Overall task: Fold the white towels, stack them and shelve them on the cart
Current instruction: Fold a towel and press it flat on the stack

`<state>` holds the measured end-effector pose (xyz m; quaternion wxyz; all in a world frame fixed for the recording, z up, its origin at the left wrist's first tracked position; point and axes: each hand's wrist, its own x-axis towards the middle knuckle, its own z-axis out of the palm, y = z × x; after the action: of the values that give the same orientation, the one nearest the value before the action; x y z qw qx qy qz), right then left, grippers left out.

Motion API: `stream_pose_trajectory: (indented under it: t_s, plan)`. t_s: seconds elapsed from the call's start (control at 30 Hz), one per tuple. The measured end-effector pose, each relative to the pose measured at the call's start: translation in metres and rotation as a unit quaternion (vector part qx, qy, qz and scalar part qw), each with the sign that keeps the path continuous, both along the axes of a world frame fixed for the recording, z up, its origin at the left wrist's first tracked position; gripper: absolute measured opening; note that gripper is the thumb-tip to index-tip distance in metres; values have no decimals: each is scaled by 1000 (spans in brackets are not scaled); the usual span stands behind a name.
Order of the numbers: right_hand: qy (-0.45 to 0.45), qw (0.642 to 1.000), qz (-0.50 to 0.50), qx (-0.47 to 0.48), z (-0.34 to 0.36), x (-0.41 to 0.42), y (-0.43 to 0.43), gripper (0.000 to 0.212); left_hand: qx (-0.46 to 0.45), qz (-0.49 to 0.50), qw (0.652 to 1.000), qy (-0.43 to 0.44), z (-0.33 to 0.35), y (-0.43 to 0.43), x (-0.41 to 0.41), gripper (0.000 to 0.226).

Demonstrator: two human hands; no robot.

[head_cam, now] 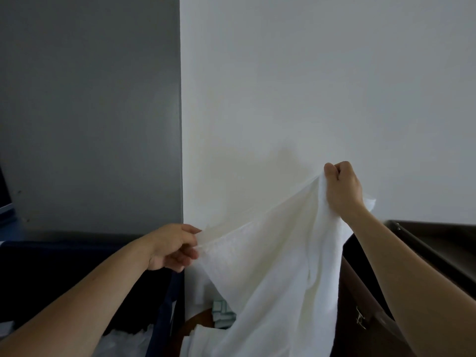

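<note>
While left hand [172, 247], right hand [342, 186] pinch white towel [270, 266], bottom cut off; right fingers [330, 169] curled

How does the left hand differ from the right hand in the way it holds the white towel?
Height: the right hand is well above the left hand. Grip: the left hand pinches the edge of the white towel between thumb and fingers; the right hand closes like a fist round a bunched corner. Both hold the same top edge, stretched between them.
</note>
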<state>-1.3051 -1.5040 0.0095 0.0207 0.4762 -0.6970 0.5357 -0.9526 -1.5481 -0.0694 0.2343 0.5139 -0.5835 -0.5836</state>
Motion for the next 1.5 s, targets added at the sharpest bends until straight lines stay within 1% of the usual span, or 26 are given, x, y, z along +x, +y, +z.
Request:
stream_pose_trajectory:
  t_s: [0.07, 0.13, 0.2, 0.27, 0.3, 0.37, 0.4, 0.47, 0.5, 0.57, 0.6, 0.63, 0.67, 0.7, 0.73, 0.8, 0.83, 0.9, 0.97, 1.03, 1.1, 1.17, 1.23, 1.3, 1.37, 1.5]
  plan:
    - [1, 1000, 3, 0, -1, 1, 0, 31, 9, 75, 995, 62, -3, 0, -3, 16]
    - [7, 1000, 8, -2, -1, 2, 0, 31, 11, 142, 984, 106, -7, -1, -7, 13]
    - [12, 1000, 15, -2, 0, 6, 0, 30, -13, 200, 974, 108, -12, -4, -11, 15]
    - [13, 1000, 21, -5, 2, 8, -1, 30, -48, 228, 968, 92, -15, -3, -13, 9]
    - [12, 1000, 21, -7, 3, 8, -1, 29, -74, 218, 970, 74, -14, -1, -14, 8]
    - [10, 1000, 20, -13, 5, 6, -1, 30, -134, 145, 980, 5, -17, 2, -14, 27]
    - [8, 1000, 18, -15, 6, 5, 0, 30, -163, 111, 980, -35, -19, 5, -15, 32]
    - [5, 1000, 15, -16, 6, 2, 1, 30, -223, 89, 968, -78, -24, 9, -17, 29]
    - [3, 1000, 13, -15, 6, 1, 1, 30, -255, 96, 958, -84, -28, 8, -17, 27]
    - [-2, 1000, 11, -13, 6, -1, 2, 30, -290, 103, 948, -84, -32, 6, -13, 26]
    - [-4, 1000, 11, -13, 6, -2, 2, 30, -299, 90, 946, -86, -31, 7, -10, 27]
    - [-6, 1000, 10, -12, 6, -3, 2, 29, -303, 74, 946, -82, -33, 7, -6, 33]
    - [-7, 1000, 11, -12, 6, -4, 3, 30, -295, 68, 951, -67, -33, 9, -2, 44]
    - [-8, 1000, 11, -12, 6, -3, 4, 30, -273, 80, 959, -15, -32, 12, 1, 55]
    - [-10, 1000, 13, -14, 6, -2, 4, 31, -226, 98, 966, 71, -29, 15, 2, 57]
    - [-10, 1000, 20, -17, 6, 0, 5, 31, -146, 135, 955, 221, -22, 21, 1, 40]
    - [-8, 1000, 25, -18, 6, 2, 4, 31, -124, 151, 944, 267, -19, 22, 1, 36]
    - [-9, 999, 27, -22, 8, 5, 4, 30, -108, 186, 922, 321, -4, 27, -2, 32]
    - [-28, 999, 18, -30, 13, 5, 5, 28, -104, 231, 906, 338, 18, 25, -4, 27]
    - [-49, 998, 3, -32, 16, 7, 6, 32, -104, 271, 897, 334, 37, 18, -9, 23]
    - [-41, 999, -14, -21, 9, 12, 6, 39, -97, 295, 898, 311, 45, 11, -19, 17]
    - [-35, 999, -5, -3, -6, 22, 7, 37, -89, 296, 913, 268, 38, 6, -34, 17]
    - [-33, 999, 15, 21, -27, 33, 9, 30, -96, 289, 930, 205, 21, 6, -51, 21]
    - [-22, 999, 30, 34, -48, 45, 13, 27, -133, 266, 945, 137, 1, 11, -72, 32]
    - [6, 997, 56, 54, -67, 62, 20, 28, -178, 227, 953, 88, -15, 23, -96, 41]
    - [76, 987, 108, 92, -96, 96, 30, 31, -248, 162, 955, 33, -33, 50, -137, 41]
